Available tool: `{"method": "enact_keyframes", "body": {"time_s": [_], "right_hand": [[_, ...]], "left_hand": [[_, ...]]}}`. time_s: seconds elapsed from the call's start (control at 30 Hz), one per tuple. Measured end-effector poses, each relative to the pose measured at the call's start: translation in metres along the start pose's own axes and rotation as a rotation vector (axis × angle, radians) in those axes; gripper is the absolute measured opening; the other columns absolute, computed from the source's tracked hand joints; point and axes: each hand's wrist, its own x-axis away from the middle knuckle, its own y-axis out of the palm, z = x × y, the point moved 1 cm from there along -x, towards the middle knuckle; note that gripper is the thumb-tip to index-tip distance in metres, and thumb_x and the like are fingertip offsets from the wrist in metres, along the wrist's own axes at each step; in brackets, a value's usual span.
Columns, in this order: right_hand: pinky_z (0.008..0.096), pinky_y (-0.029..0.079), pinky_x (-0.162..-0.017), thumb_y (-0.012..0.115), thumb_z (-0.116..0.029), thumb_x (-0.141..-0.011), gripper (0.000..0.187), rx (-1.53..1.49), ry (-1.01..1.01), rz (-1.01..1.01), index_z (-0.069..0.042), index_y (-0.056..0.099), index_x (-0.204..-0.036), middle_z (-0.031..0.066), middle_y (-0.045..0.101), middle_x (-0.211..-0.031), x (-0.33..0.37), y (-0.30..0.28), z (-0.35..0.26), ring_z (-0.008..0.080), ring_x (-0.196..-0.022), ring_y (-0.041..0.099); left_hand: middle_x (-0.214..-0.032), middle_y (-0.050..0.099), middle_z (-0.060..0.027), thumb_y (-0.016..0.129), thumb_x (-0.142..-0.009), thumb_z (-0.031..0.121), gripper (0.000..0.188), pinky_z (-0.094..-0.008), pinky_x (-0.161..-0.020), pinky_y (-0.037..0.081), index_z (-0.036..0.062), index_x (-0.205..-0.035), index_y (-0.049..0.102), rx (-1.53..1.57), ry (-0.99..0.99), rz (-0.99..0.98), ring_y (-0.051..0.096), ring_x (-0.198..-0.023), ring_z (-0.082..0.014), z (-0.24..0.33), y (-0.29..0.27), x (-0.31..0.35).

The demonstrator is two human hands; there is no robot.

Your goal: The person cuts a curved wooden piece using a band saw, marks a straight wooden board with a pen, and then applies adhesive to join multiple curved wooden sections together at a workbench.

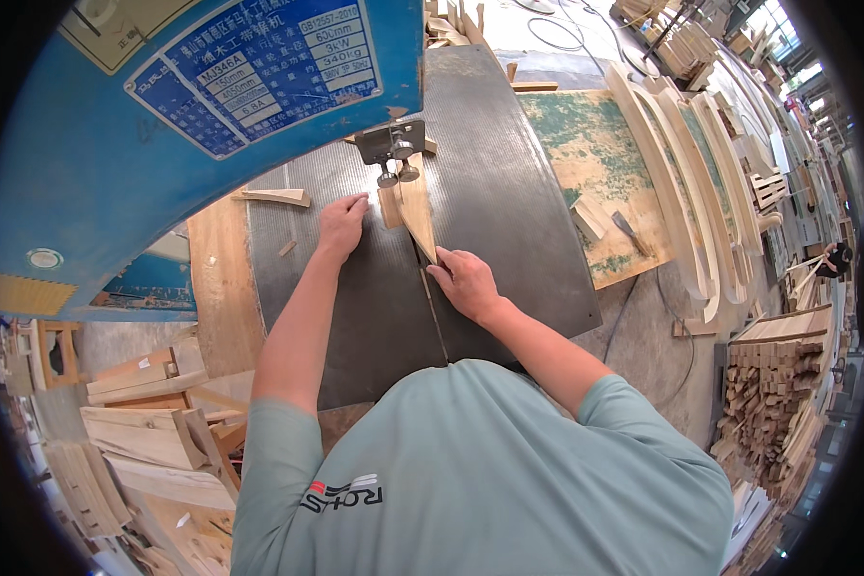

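Note:
A pale wooden piece (416, 209) with a long tapered end lies on the dark metal table (509, 192) of a blue band saw (288, 125). Its far part passes under the saw's blade guide (394, 154), which hides the blade. My right hand (468, 285) pinches the near tapered tip between thumb and fingers. A small wooden block (390, 205) is against the piece's left side. Just left of that block, my left hand (342, 227) rests at the table with fingers reaching toward it, apart from the wood, holding nothing visible.
A wedge-shaped offcut (276, 196) and a small chip (287, 249) lie left on the saw table. At right, a worn green board (586, 134) carries a wood block (590, 217), a flat-bladed tool (632, 232) and long curved wooden parts (664, 182). Stacked timber (773, 384) stands further right.

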Motion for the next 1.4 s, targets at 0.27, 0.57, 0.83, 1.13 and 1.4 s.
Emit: {"method": "enact_keyframes", "body": {"time_s": [0.27,0.57,0.83,1.13,1.4], "right_hand": [[0.0468,0.053,-0.073,0.069,-0.011,-0.092,0.02,0.009,-0.1,0.108,0.0,0.067,-0.109,0.0162,0.065,-0.08,-0.006,0.006,0.004,0.0365,-0.08,0.064],[0.0466,0.051,-0.069,0.069,-0.009,-0.091,0.013,-0.009,-0.074,0.136,-0.001,0.065,-0.1,0.0157,0.061,-0.075,-0.01,0.017,-0.004,0.0361,-0.075,0.061],[0.0452,0.051,-0.07,0.07,-0.012,-0.09,0.016,0.0,-0.066,0.165,0.001,0.063,-0.097,0.0162,0.061,-0.076,-0.018,0.025,-0.01,0.0369,-0.077,0.062],[0.0352,0.053,-0.068,0.059,-0.023,-0.1,0.029,-0.474,0.307,-0.058,0.003,0.068,-0.092,0.0142,0.065,-0.077,-0.069,-0.013,0.034,0.0217,-0.071,0.063],[0.0259,0.054,-0.065,0.067,-0.027,-0.1,0.031,-0.518,0.581,-0.255,0.0,0.076,-0.114,0.0037,0.07,-0.089,-0.152,-0.013,0.05,0.0086,-0.076,0.062]], "left_hand": [[-0.076,0.064,0.0018,0.069,-0.097,0.023,0.024,-0.0295,-0.065,0.045,0.0006,-0.09,0.075,-0.013,-0.098,-0.258,0.054,-0.071,-0.0077,0.006,0.027,-0.052],[-0.069,0.056,0.0038,0.069,-0.096,0.019,0.02,-0.0305,-0.059,0.041,0.002,-0.087,0.075,-0.057,-0.068,-0.299,0.047,-0.066,-0.0079,0.03,0.03,-0.053],[-0.088,0.066,0.0023,0.068,-0.096,0.01,0.014,-0.0282,-0.075,0.047,0.0058,-0.107,0.076,-0.125,0.002,-0.341,0.054,-0.081,-0.0088,0.012,0.033,-0.075],[-0.078,0.062,0.0027,0.063,-0.099,0.018,0.02,-0.0295,-0.068,0.045,0.003,-0.097,0.077,-0.027,-0.011,-0.383,0.051,-0.075,-0.0089,-0.009,0.029,-0.082],[-0.079,0.063,0.0032,0.066,-0.099,0.02,0.019,-0.0281,-0.062,0.043,0.0049,-0.099,0.079,-0.021,-0.043,-0.381,0.051,-0.071,-0.0065,0.027,0.035,-0.062]]}}
